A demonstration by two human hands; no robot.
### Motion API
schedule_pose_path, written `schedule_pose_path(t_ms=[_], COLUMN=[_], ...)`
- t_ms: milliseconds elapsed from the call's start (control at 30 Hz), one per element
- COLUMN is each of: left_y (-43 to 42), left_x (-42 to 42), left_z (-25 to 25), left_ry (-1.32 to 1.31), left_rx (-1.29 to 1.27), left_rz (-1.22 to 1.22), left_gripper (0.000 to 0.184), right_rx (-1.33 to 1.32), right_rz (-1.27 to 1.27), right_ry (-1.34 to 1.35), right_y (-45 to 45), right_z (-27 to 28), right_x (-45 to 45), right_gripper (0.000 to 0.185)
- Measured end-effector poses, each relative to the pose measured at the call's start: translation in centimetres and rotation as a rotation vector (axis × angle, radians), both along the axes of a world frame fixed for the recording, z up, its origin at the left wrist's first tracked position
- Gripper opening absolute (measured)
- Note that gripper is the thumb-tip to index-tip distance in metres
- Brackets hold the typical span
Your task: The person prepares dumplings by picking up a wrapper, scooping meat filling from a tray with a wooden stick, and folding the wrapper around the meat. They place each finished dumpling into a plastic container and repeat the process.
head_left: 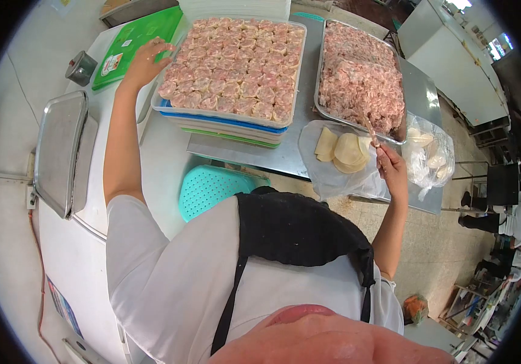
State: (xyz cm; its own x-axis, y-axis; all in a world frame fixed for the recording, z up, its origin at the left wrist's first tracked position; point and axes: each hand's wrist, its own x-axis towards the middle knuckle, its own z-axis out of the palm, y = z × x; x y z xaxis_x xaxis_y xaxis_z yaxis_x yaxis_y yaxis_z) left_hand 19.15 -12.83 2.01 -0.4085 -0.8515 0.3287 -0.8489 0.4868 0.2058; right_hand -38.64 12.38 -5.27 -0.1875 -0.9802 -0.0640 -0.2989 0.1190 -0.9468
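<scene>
My left hand (147,64), fingers apart, is by the left edge of a plastic tray (224,116) filled with rows of open-topped meat dumplings (230,67). It appears to hold nothing. The tray tops a stack of similar trays. My right hand (392,167) is closed around a thin, meat-smeared stick-like spreader (370,128), its far end at the near edge of the raw minced meat (363,79). That meat fills a deep metal pan (319,91). Just left of my right hand, pale round dough wrappers (348,151) are fanned out on a sheet of plastic (327,182).
A green lid (136,45) and a small metal cup (81,68) are at the left. Nearer stands a covered metal pan (60,151). A clear bag (430,158) with pale pieces lies right of my right hand. A turquoise perforated stool seat (215,191) is below the table edge.
</scene>
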Motion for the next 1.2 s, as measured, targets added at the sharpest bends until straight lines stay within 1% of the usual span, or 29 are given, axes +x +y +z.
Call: schedule_pose_path(t_ms=[67, 133, 167, 233, 267, 333, 367, 433, 533, 567, 633, 667, 700, 733, 800, 867, 933, 1033, 1067, 1100, 1133, 1200], left_y=[-1.6, -2.7, -3.5, -4.7, -5.3, -6.5, -7.3, -9.0, -9.3, -8.8, -6.6, -4.4, -1.1, 1.7, 5.2, 8.2, 10.5, 11.3, 11.2, 11.0, 10.7, 11.2], left_x=[0.1, -0.2, -0.4, -1.2, -1.6, -2.4, -2.5, -2.2, -1.7, -1.1, -0.7, -1.1, -2.1, -2.8, -2.1, -2.5, -3.6, -4.9, -4.7, -4.1, -4.5, -5.6], left_z=[-0.5, -0.1, 0.2, 0.8, 0.7, -0.1, -0.7, -1.8, -1.4, -1.3, 0.8, 2.8, 5.3, 6.5, 6.2, 5.6, 4.2, 2.0, 0.6, -1.0, -1.3, -0.6], left_ry=[-0.023, -0.174, -0.172, -0.176, -0.174, -0.080, -0.077, -0.319, -0.332, -0.333, -0.071, -0.076, 0.047, 0.169, 0.116, 0.064, -0.070, -0.116, -0.119, -0.080, -0.038, -0.001], left_rx=[-0.019, 0.105, 0.105, 0.040, 0.040, -0.113, -0.114, 0.026, 0.035, 0.041, -0.193, -0.191, -0.026, 0.140, 0.163, 0.181, 0.386, 0.375, 0.375, 0.252, 0.131, 0.241], left_rz=[0.013, 0.081, 0.076, 0.078, 0.074, 0.082, 0.079, 0.082, 0.089, 0.101, -0.064, -0.051, 0.072, 0.193, 0.206, 0.219, 0.355, 0.439, 0.434, 0.309, 0.175, 0.193], left_gripper=[0.026, 0.027, 0.027, 0.031, 0.031, 0.038, 0.038, 0.046, 0.049, 0.049, 0.048, 0.048, 0.047, 0.046, 0.047, 0.047, 0.047, 0.049, 0.049, 0.050, 0.052, 0.050], right_rx=[-0.001, -0.005, -0.005, 0.002, 0.003, -0.005, -0.005, -0.005, 0.015, 0.018, 0.000, 0.001, 0.014, 0.028, 0.014, 0.080, 0.063, 0.044, 0.039, 0.041, 0.049, 0.053], right_rz=[-0.003, -0.005, -0.010, -0.015, -0.019, -0.049, -0.053, -0.038, -0.052, -0.040, -0.046, -0.033, -0.026, -0.022, -0.007, -0.011, 0.020, 0.069, 0.084, 0.072, 0.111, 0.177], right_ry=[-0.003, -0.021, -0.020, -0.002, -0.001, 0.006, 0.009, 0.018, 0.037, 0.036, 0.050, 0.047, 0.023, -0.001, 0.020, -0.025, -0.029, -0.021, -0.007, -0.007, 0.005, 0.068], right_y=[0.4, 0.9, 1.0, 1.3, 1.5, 1.8, 1.9, 2.1, 2.2, 2.1, 1.7, 1.4, 1.1, 0.9, 0.4, -0.1, -0.7, -1.9, -2.2, -2.5, -2.8, -3.7], right_z=[0.1, 0.3, 0.4, 0.6, 0.5, 0.2, 0.3, 0.5, 0.5, 0.3, -0.2, 0.1, 0.6, 0.8, 1.0, 1.6, 1.6, 2.0, 2.1, 2.4, 2.7, 2.8], right_x=[-0.1, -0.2, -0.2, -0.3, -0.3, -0.4, -0.3, -0.1, -0.3, -0.5, -1.3, -1.3, -1.4, -1.5, -1.7, -2.0, -2.7, -4.0, -4.6, -5.1, -5.5, -7.0], right_gripper=[0.032, 0.033, 0.033, 0.033, 0.033, 0.032, 0.032, 0.031, 0.030, 0.030, 0.029, 0.029, 0.030, 0.031, 0.034, 0.037, 0.036, 0.035, 0.035, 0.035, 0.036, 0.036])
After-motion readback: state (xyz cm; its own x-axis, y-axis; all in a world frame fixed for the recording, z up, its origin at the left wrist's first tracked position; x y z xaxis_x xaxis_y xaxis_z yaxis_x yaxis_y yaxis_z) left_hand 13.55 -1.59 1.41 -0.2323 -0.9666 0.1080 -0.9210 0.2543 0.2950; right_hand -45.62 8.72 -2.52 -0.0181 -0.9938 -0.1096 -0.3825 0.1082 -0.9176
